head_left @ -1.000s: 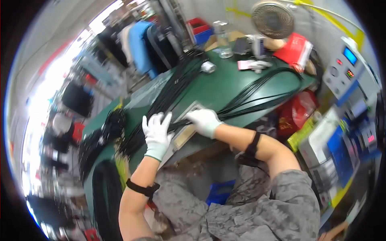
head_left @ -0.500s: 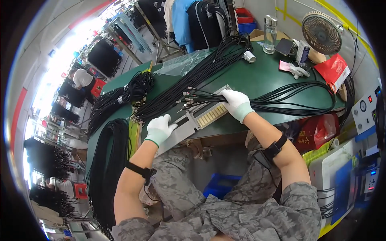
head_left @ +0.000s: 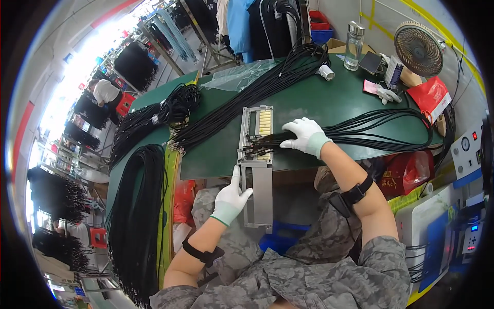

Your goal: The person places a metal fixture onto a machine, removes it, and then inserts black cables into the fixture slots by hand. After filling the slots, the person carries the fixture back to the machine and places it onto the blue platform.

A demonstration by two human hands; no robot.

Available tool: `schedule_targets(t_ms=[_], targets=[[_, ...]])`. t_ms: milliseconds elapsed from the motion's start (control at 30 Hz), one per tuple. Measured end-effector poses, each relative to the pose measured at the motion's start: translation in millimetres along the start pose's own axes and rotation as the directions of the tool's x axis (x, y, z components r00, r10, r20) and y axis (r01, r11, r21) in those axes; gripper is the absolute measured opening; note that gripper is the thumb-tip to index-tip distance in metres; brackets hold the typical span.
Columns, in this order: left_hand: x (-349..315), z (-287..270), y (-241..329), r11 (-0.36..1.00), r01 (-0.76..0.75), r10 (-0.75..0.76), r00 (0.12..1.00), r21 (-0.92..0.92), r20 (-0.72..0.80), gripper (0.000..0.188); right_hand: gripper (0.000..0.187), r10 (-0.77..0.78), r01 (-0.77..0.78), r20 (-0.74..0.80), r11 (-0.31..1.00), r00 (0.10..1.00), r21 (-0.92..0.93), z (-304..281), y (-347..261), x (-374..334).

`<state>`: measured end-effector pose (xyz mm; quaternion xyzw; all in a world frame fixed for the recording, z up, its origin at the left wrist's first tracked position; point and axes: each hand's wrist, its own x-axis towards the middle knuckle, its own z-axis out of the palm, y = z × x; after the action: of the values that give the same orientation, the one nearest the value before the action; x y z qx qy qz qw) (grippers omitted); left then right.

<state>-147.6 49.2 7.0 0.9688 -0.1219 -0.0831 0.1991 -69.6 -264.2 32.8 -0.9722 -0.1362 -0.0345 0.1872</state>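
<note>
A grey metal fixture (head_left: 262,190) with a row of cream blocks (head_left: 265,122) stands lengthwise across the table's front edge, its lower plate jutting out over my lap. A bundle of black cables (head_left: 355,130) runs in from the right, with its connector ends (head_left: 257,147) lying across the fixture's middle. My right hand (head_left: 304,136), in a white glove, rests over the bundle just right of the fixture, fingers spread and thumb apart. My left hand (head_left: 231,200), also gloved, is open beside the fixture's left edge, its index fingertip at the frame.
More black cable bundles lie on the green table (head_left: 319,100), including a long one (head_left: 247,100) behind the fixture. A hanging bundle (head_left: 136,216) is at the left. A glass bottle (head_left: 353,46), fan (head_left: 419,49) and red packet (head_left: 429,98) stand back right. A person sits far left.
The fixture has turned from slanting to lengthwise. The cable ends have come down onto it. My right fingers have spread, and my left hand has moved right and nearer me.
</note>
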Motion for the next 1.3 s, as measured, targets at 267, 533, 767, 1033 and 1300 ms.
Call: schedule_targets(t_ms=[267,533,767,1033,1300], targets=[[43,-29,-11,0.94,-0.188,0.061,0.914,-0.284,-0.402,0.047,0.045,0.118,-0.115,-0.006,0.982,0.993,0.151,7,6,32],[88,-15,-2,0.879,-0.367,0.123,0.79,-0.304,-0.601,0.011,0.025,-0.214,0.217,-0.061,0.975,0.975,0.056,6,-13,18],[82,-15,2,0.828,-0.49,0.229,0.739,-0.272,-0.633,0.018,0.014,-0.228,0.23,-0.074,0.973,0.971,0.023,14,-17,14],[69,-17,22,0.792,-0.588,0.412,0.715,-0.167,-0.565,0.012,0.019,-0.372,0.38,-0.079,0.909,0.925,0.169,11,-63,7],[71,-10,-1,0.639,-0.469,0.119,0.844,-0.61,-0.524,0.012,0.017,-0.212,0.211,-0.032,0.928,0.977,0.307,-3,-49,0]])
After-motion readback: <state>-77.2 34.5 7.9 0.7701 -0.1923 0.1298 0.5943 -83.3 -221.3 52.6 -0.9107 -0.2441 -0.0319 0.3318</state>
